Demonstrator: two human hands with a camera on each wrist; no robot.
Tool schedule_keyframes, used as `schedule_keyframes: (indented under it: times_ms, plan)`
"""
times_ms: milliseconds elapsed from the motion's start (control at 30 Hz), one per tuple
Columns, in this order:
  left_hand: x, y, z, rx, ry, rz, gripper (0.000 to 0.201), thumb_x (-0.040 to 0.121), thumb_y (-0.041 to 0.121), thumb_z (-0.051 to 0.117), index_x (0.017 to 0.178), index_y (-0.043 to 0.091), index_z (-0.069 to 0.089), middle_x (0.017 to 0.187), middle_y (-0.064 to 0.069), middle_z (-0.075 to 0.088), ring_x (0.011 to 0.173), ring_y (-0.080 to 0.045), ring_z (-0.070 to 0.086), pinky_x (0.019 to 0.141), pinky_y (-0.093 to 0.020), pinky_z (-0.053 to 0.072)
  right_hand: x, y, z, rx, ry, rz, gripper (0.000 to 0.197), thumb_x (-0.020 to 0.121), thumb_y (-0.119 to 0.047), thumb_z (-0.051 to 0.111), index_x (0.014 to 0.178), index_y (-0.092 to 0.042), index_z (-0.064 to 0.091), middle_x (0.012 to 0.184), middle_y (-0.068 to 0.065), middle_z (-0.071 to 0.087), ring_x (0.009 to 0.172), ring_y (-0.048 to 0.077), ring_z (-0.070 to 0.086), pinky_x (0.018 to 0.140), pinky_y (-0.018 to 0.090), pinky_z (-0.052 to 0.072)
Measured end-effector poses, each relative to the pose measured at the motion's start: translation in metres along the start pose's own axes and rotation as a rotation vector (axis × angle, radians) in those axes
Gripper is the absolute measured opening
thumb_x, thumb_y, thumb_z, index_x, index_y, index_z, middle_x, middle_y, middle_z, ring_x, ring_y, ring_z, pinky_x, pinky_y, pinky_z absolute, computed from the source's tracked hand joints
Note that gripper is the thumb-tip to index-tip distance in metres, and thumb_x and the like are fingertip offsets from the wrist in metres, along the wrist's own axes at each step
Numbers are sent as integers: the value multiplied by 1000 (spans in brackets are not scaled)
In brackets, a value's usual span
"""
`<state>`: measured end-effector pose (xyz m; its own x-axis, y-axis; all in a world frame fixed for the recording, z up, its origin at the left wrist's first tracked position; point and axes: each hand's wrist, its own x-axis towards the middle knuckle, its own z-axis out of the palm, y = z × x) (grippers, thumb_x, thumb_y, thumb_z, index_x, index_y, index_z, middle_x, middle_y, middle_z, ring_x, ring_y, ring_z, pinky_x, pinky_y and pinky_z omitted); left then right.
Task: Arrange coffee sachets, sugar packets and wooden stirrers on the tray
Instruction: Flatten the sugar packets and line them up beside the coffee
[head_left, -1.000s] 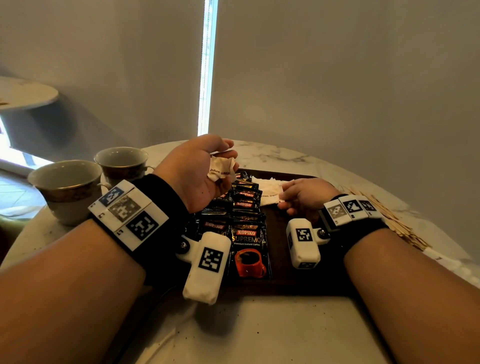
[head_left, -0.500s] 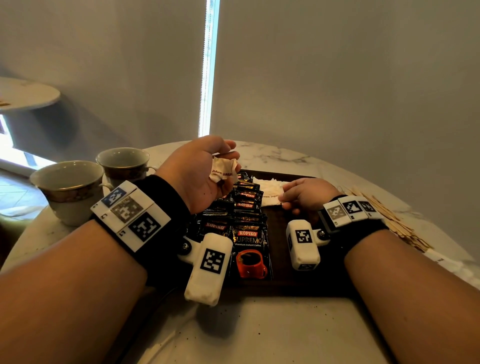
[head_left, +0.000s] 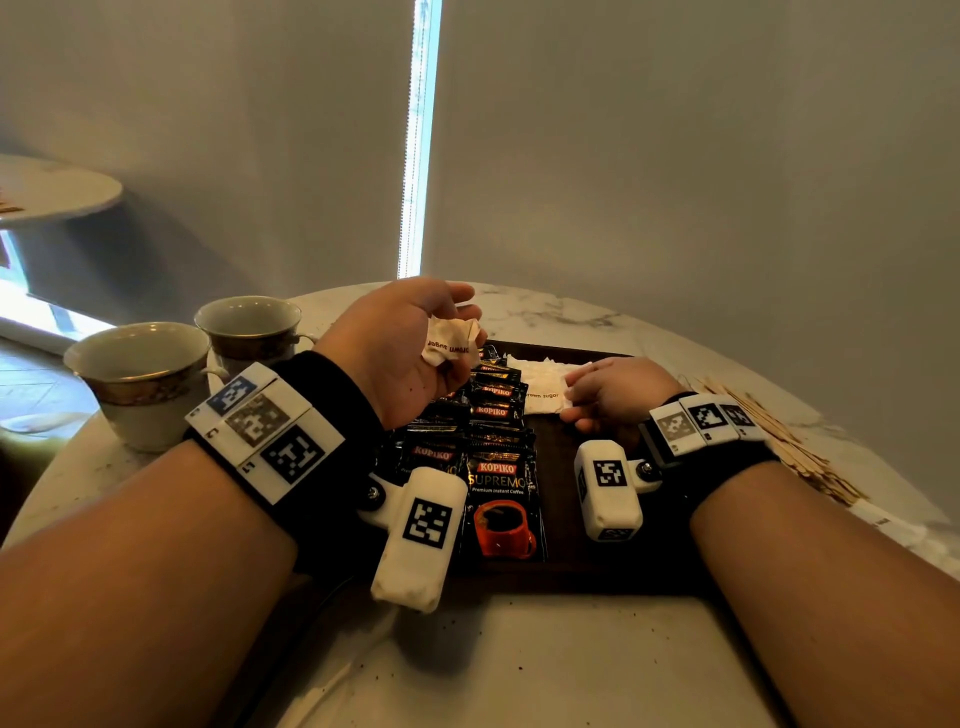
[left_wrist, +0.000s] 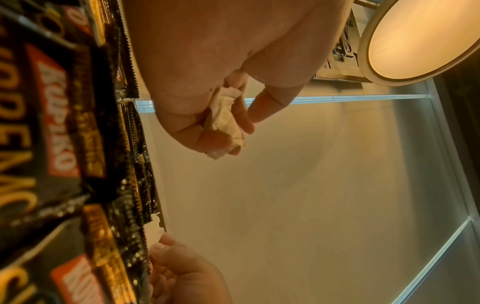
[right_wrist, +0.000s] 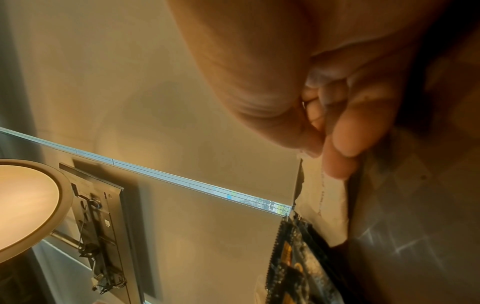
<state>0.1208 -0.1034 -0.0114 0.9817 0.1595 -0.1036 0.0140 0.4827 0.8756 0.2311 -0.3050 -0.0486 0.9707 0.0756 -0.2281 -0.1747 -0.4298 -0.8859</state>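
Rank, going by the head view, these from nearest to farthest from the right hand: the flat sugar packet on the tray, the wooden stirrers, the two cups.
1. Flat sugar packet: on the tray, at the fingertips of the right hand.
2. Wooden stirrers: on the table, just right of that wrist.
3. Two cups: far left, beyond the left hand.

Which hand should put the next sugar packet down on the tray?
Probably the left hand. It already holds a crumpled sugar packet above the coffee sachets. The right hand is busy, resting on the sugar packets already on the tray.
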Motion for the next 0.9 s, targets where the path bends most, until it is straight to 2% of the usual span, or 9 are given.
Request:
schedule_keyframes:
  times_ms: [300,467,600,700,767,833,900]
  plan:
    - [-1,0,-1,0,10,-6,28,94,1,41,111,9,62,111,-15,59,80,-24,59,50,-26,49,4,3,-2,-31,31,-19,12,90,4,62,97,-4,67,87,14,70,60,16,68,48,25,48]
    - [-2,1,-1,-21,-28,-12,32,96,-5,36,113,9,59,108,-27,60,79,-27,59,54,-25,54,7,0,-5,-45,82,-21,11,91,1,63,99,-3,69,88,17,72,66,19,67,53,26,49]
    - [-2,0,0,-30,-35,-13,38,93,-12,35,113,9,59,119,-29,57,90,-31,68,57,-26,58,8,-3,-5,-35,73,-20,11,95,-5,60,101,-4,68,90,14,68,66,17,65,52,25,47]
    - [1,-2,-2,13,-42,-7,36,93,-13,41,109,12,61,122,-25,60,89,-33,72,54,-30,58,9,-2,-6,43,71,-55,8,94,-9,62,99,-5,67,92,13,67,64,17,64,50,25,46]
    - [2,-2,-3,67,-46,8,31,94,-9,49,107,15,63,118,-16,68,92,-33,71,58,-35,58,9,-3,-7,147,68,-78,9,94,-14,64,97,-5,65,89,11,66,59,16,61,47,24,43]
    - [3,-2,-5,134,-45,32,27,93,-4,57,108,17,65,109,-7,75,86,-26,71,59,-31,51,6,-7,-7,245,54,-118,14,93,-18,66,100,-6,65,86,8,66,54,14,57,43,24,38]
    - [4,-2,-6,172,-43,60,26,93,-2,59,108,17,67,105,-4,77,78,-20,68,56,-28,40,-2,-14,-7,294,2,-177,18,93,-24,66,102,-9,66,83,5,65,54,13,54,42,23,35]
